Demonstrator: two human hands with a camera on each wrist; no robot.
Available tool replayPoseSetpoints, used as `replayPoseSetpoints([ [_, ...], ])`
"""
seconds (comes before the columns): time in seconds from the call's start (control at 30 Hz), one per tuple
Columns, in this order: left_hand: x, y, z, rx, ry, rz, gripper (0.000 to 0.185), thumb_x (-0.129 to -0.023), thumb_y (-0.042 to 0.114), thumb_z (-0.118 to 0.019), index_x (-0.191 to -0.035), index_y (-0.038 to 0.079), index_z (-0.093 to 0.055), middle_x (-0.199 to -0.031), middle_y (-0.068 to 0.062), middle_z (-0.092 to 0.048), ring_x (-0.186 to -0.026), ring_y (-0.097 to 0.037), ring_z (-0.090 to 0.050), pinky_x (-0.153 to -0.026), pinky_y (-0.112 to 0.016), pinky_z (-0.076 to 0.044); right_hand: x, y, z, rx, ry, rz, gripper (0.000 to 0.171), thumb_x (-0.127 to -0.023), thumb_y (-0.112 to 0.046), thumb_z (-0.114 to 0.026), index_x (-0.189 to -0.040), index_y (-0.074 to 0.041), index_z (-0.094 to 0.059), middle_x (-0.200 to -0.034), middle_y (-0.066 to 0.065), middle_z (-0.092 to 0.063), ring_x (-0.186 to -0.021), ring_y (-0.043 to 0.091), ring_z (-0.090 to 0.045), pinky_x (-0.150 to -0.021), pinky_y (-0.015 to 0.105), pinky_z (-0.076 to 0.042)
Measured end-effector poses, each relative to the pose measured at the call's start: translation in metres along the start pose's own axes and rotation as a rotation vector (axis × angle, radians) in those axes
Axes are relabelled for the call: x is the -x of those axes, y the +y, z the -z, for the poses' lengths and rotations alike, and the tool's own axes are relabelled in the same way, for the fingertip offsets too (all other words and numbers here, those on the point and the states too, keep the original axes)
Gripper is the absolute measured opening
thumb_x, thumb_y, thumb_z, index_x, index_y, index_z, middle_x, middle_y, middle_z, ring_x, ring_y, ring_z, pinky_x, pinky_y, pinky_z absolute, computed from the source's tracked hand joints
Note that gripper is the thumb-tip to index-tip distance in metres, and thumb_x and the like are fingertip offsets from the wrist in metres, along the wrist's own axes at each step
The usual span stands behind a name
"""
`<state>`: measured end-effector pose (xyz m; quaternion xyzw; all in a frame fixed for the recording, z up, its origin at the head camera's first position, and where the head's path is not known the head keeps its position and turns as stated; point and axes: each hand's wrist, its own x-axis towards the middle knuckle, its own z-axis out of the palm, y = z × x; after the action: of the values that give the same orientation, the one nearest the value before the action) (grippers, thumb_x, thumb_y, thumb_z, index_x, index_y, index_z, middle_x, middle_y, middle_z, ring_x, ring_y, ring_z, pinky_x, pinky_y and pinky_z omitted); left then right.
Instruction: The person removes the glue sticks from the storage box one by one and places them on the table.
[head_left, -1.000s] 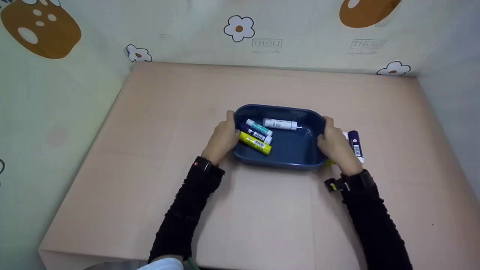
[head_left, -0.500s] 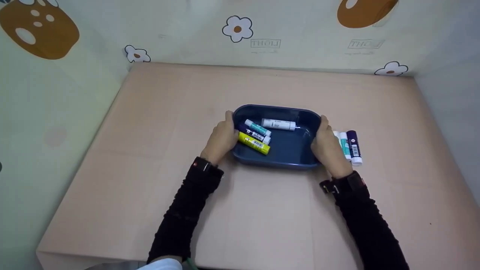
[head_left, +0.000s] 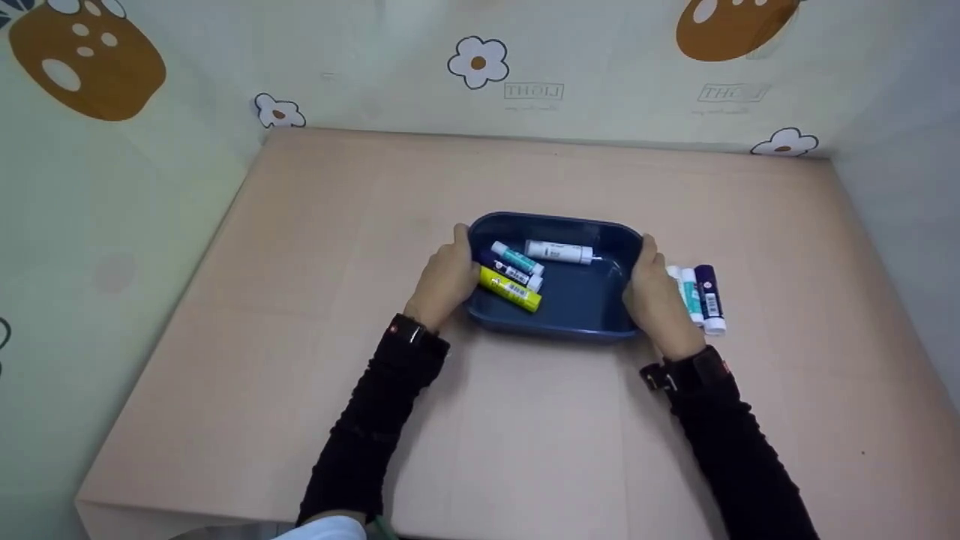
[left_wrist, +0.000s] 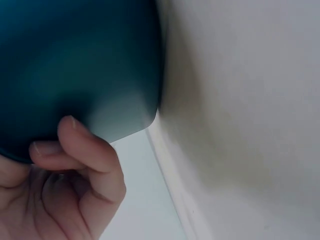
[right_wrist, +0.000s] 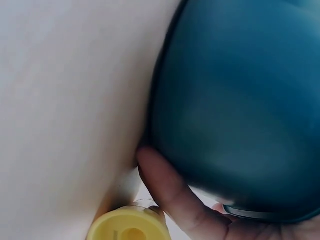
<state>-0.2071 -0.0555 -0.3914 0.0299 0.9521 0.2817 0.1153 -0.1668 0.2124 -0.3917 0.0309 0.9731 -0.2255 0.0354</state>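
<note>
I have both ends of the navy-blue, round-cornered rectangular plastic basin (head_left: pixel 581 304): my left hand (head_left: pixel 444 276) is clamped on its left end, fingers curled against the wall, and my right hand (head_left: pixel 657 298) grips its right end, with a finger along the outside wall. The basin sits near the middle of the pale pinkish-beige table (head_left: pixel 525 420); whether its base touches the surface or is slightly raised, I can't fairly tell from these angles. Inside, toward my left, a teal tube with a white end (head_left: pixel 517 259), a dark navy tube with a white cap (head_left: pixel 515 275) and a bright yellow cylindrical tube (head_left: pixel 510 290) lie slantwise side by side, while a slim white tube (head_left: pixel 559 253) lies apart along the far side. Just beyond my right hand, a second teal-and-white tube (head_left: pixel 691 296) and a second navy-and-white tube (head_left: pixel 709 300) lie next to each other on the table, and a yellow round end (right_wrist: pixel 129 226) shows beside my fingers in the right wrist view. I judge the step in hand to be positioning the basin two-handed; the next move calls for an even hold at both ends, a level base so the loose tubes don't roll, and care not to knock those outside.
</note>
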Motion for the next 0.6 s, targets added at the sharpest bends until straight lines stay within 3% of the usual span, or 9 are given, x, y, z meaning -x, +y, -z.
replayPoseSetpoints([
  [0.3,0.0008,0.0000,0.0023,-0.042,0.007,0.000,0.045,-0.089,0.007,-0.047,-0.131,0.001,-0.032,-0.101,-0.019,-0.062,-0.073,-0.023,-0.055,-0.063,-0.036,-0.045,-0.0022,-0.0009,-0.0011,-0.007,-0.019,-0.008,0.059,-0.089,0.003,-0.036,-0.141,0.012,-0.008,-0.123,0.041,-0.040,-0.092,0.050,-0.056,-0.076,0.055,-0.047],
  [0.5,0.0009,0.0016,0.0029,0.015,0.019,-0.001,0.064,-0.087,0.002,-0.048,-0.144,0.004,-0.018,-0.105,-0.020,-0.063,-0.073,-0.024,-0.056,-0.065,-0.035,-0.045,-0.0023,0.0002,0.0014,-0.022,-0.056,-0.041,0.060,-0.090,0.003,-0.035,-0.142,0.011,-0.005,-0.128,0.041,-0.036,-0.101,0.050,-0.053,-0.084,0.055,-0.045],
  [0.6,0.0014,0.0024,0.0042,0.038,0.026,-0.008,0.065,-0.087,0.002,-0.048,-0.145,0.006,-0.017,-0.116,-0.020,-0.060,-0.079,-0.025,-0.058,-0.070,-0.037,-0.047,-0.0019,0.0009,0.0024,-0.027,-0.053,-0.040,0.060,-0.090,0.003,-0.035,-0.142,0.011,-0.006,-0.128,0.041,-0.036,-0.104,0.050,-0.052,-0.086,0.055,-0.044],
])
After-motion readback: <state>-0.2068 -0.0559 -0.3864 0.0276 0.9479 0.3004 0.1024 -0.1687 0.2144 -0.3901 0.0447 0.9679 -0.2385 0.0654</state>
